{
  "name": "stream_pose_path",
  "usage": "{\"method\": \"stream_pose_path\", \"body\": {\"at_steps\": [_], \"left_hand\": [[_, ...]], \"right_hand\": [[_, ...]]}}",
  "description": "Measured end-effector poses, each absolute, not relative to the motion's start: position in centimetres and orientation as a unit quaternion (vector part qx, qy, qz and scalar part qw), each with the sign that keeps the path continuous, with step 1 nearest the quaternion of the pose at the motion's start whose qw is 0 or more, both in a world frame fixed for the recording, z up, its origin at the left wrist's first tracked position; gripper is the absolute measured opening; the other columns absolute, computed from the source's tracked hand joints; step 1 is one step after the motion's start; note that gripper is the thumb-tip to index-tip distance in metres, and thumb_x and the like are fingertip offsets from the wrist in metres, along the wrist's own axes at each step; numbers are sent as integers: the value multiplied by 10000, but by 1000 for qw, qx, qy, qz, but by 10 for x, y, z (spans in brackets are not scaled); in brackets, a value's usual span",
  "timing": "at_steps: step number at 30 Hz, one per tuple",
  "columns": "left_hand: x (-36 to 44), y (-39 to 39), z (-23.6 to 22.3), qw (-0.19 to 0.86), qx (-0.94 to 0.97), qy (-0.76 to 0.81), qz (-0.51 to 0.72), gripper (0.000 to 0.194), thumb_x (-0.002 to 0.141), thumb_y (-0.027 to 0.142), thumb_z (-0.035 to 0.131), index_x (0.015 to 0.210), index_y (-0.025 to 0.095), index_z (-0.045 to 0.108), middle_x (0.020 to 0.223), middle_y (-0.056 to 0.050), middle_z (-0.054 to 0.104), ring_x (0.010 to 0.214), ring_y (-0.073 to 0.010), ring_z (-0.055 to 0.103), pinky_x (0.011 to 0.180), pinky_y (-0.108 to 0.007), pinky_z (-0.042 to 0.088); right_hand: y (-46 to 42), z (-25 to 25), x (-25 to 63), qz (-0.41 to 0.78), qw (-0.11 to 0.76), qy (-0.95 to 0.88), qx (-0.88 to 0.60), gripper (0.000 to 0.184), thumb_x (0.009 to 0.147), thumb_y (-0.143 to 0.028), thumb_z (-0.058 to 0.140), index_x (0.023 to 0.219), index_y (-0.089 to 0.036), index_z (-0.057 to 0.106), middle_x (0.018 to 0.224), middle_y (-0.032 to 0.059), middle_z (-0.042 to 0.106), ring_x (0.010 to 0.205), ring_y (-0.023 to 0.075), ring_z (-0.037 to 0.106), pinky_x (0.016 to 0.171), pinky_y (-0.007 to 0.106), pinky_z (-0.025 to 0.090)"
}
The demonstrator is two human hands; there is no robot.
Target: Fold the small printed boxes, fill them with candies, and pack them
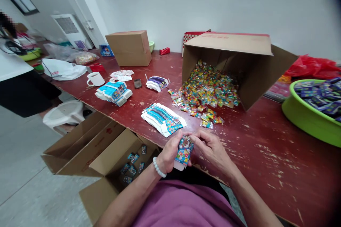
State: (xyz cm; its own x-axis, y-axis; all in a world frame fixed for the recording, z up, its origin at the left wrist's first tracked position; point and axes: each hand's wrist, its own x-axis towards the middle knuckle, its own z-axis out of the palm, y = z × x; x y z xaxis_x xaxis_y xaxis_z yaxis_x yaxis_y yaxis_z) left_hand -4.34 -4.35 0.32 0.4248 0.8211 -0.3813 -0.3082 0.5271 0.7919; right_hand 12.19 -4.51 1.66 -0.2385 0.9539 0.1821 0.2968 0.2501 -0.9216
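My left hand (169,151) is wrapped round a small printed candy box (184,150), blue with colourful pictures. White flaps stick out at the box's lower end. The fingers of my right hand (209,146) are bent at the box's upper right edge; what they pinch there, if anything, is hidden. Just beyond my hands lies a fanned stack of flat blue boxes (163,118). Small wrapped candies (211,85) spill onto the table from a tipped cardboard carton (253,78).
On the red table (255,163) are bundled flat boxes (113,91), a purple stack (157,82), a white mug (95,79) and a closed carton (129,48). A green basin (306,120) stands right. Below left, an open carton (114,145) holds several small boxes. A person (18,78) is far left.
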Motion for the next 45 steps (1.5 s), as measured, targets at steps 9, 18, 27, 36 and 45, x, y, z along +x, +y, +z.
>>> {"method": "stream_pose_path", "body": {"at_steps": [9,18,27,36,45], "left_hand": [[-39,-40,3,741,391,426,341,750,846,747,429,1214,130,643,625,-29,637,433,-138,572,396,-228,444],[-38,-40,-5,808,283,389,340,655,868,664,485,1270,160,603,756,-57,690,469,-152,608,406,-251,485],[-49,-45,-14,813,304,368,334,564,661,222,815,1164,182,562,979,-91,712,747,-175,674,686,-289,519],[-105,-46,-26,716,519,425,193,526,591,233,847,1065,179,625,811,23,607,681,-98,531,637,-215,453],[-154,-25,-16,696,599,395,33,366,667,374,808,902,165,619,763,-3,646,591,-113,555,519,-210,404]], "right_hand": [[-37,17,121,526,467,-536,-468,207,778,-377,738,759,-177,688,846,58,751,755,194,680,712,307,539],[-54,11,119,390,422,-697,-430,133,924,-301,591,941,-230,701,1134,65,714,984,222,670,870,336,499],[13,-32,182,217,371,-623,-654,280,900,-348,525,1079,-209,689,1140,83,686,1069,248,616,946,363,461],[52,-65,254,230,342,-534,-738,289,600,-412,801,789,-208,721,1046,134,694,1009,366,578,827,457,443],[23,-46,239,400,482,-451,-636,503,617,-615,747,849,-174,676,688,31,647,529,134,533,502,266,428]]}}
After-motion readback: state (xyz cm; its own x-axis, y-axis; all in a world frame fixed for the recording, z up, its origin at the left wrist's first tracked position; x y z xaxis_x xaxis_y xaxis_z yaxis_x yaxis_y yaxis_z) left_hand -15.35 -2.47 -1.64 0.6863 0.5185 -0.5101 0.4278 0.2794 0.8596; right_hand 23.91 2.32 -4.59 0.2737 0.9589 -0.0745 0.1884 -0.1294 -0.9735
